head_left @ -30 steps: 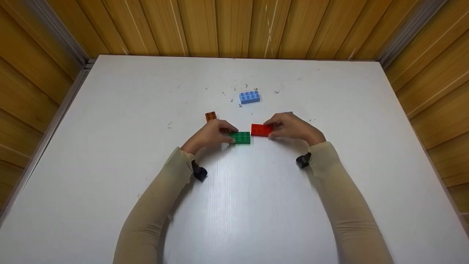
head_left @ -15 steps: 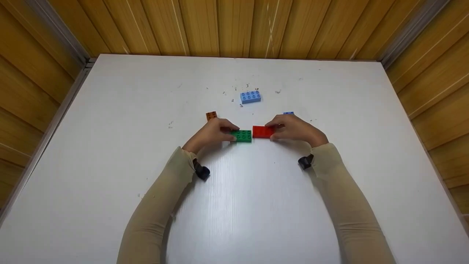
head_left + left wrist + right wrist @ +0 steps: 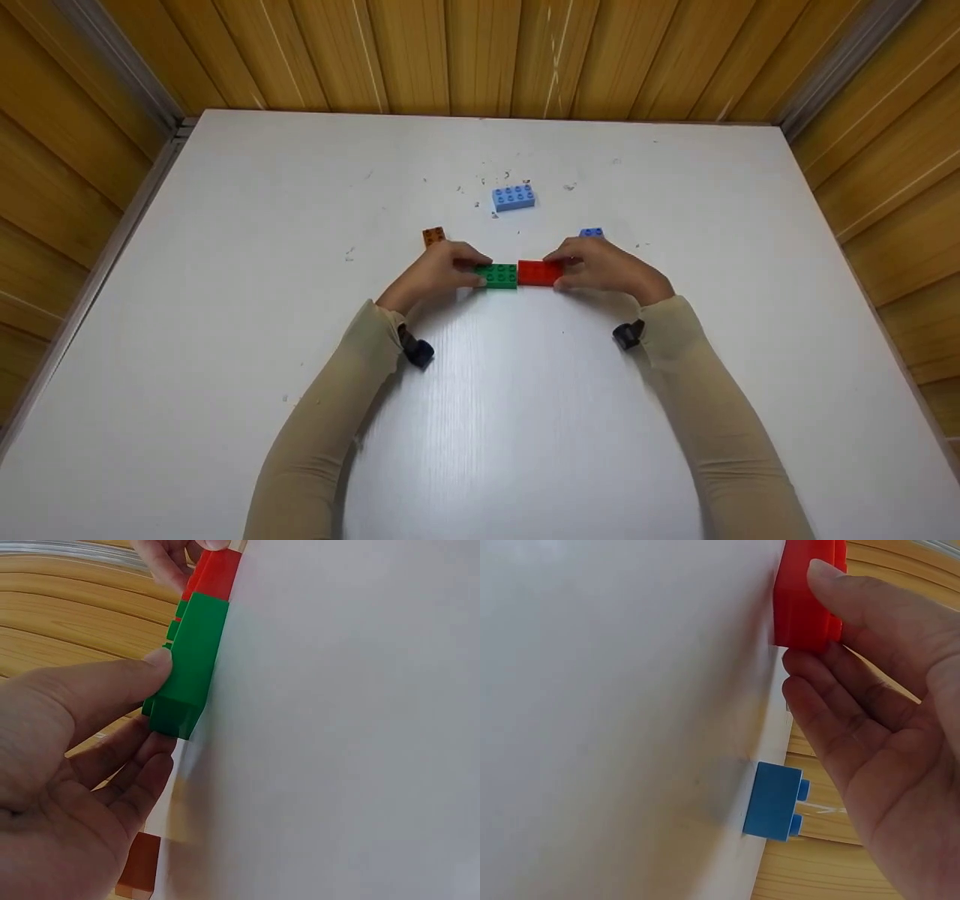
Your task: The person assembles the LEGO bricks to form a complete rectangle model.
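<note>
My left hand (image 3: 437, 274) pinches a green studded toy brick (image 3: 500, 276) at its left end, thumb on the near side. From the right, my right hand (image 3: 604, 267) grips a red toy brick (image 3: 532, 273) between thumb and fingers. The two bricks lie end to end on the white table, their short ends meeting in the head view. In the left wrist view the green brick (image 3: 196, 652) stands in line with the red brick (image 3: 223, 574). The right wrist view shows my thumb on the side of the red brick (image 3: 802, 600).
A light blue brick (image 3: 514, 198) lies farther back on the white table (image 3: 480, 420). An orange brick (image 3: 433, 236) sits just behind my left hand, and a blue brick (image 3: 592, 232) behind my right, each partly hidden. Wood-panelled walls (image 3: 480, 56) stand around the table.
The gap between the green and red bricks has closed. The red brick has moved slightly nearer to me, the green one slightly away and rightward; both hands kept their hold.
</note>
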`<state>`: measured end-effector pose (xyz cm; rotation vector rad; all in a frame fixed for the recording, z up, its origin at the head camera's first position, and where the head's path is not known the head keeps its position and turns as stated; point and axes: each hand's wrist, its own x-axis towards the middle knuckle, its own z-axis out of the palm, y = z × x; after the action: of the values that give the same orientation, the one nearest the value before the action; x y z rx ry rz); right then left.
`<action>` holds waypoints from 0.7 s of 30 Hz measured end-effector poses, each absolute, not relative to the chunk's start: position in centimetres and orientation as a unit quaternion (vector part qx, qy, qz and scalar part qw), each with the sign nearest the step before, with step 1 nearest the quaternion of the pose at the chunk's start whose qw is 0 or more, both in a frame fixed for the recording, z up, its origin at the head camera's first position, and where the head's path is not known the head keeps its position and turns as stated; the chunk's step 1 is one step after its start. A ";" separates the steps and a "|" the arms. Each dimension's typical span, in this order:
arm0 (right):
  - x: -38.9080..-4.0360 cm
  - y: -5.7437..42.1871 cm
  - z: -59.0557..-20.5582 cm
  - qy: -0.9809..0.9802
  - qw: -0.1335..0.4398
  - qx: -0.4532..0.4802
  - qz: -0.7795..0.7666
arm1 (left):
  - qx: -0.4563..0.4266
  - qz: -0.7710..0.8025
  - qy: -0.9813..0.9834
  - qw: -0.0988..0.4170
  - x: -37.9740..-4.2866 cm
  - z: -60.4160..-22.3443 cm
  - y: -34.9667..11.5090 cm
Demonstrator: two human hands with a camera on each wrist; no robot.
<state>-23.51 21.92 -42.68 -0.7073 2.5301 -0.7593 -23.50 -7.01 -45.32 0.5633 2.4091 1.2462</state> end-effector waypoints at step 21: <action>-22.9 22.0 -42.9 0.905 0.192 -0.272 -0.266 | 0.202 0.438 0.857 0.182 -23.7 -45.5 -6.9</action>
<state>-22.88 21.97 -42.94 -0.7631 2.5393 -0.7457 -23.67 -6.89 -45.47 0.5701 2.4193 1.2375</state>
